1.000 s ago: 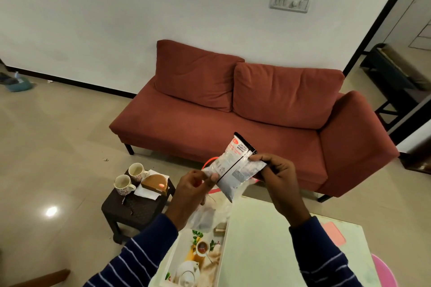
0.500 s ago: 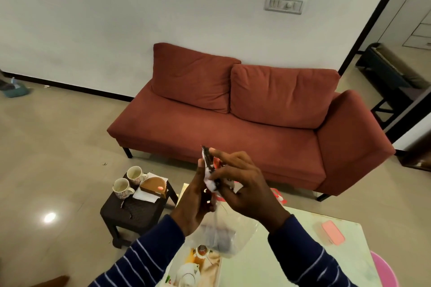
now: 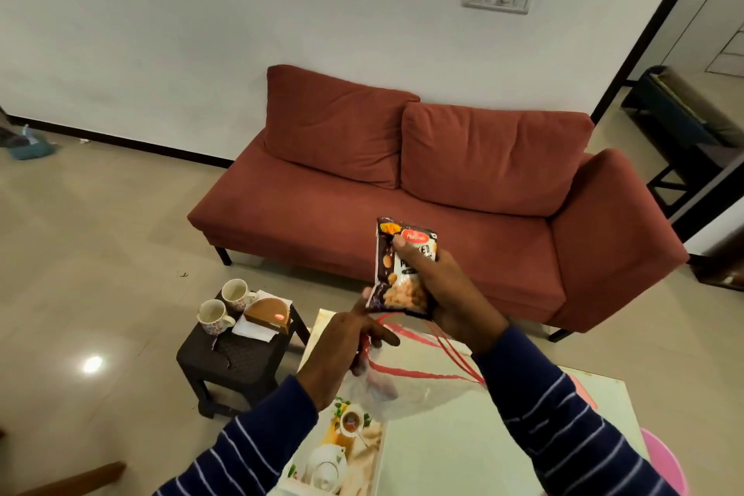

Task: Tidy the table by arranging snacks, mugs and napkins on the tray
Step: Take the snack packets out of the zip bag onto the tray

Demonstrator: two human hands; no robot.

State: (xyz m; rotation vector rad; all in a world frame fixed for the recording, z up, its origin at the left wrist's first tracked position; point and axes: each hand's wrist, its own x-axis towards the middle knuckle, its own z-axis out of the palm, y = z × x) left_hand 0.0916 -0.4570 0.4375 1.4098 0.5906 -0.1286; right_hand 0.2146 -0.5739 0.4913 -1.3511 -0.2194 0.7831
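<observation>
Snack packet (image 3: 404, 268), dark with a red logo, stands upright in the right hand (image 3: 451, 294), whose fingers clamp around it above the far edge of the white table (image 3: 463, 451). Just below, the left hand (image 3: 342, 350) pinches the red-trimmed mouth of a clear plastic bag (image 3: 406, 383). Two mugs (image 3: 223, 304) and napkins (image 3: 253, 328) sit on a dark stool (image 3: 237, 354) beside the table's far left corner.

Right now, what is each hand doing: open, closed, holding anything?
Left hand: closed on the clear plastic bag at its red-edged mouth.
Right hand: closed on the snack packet, held upright above the bag.
</observation>
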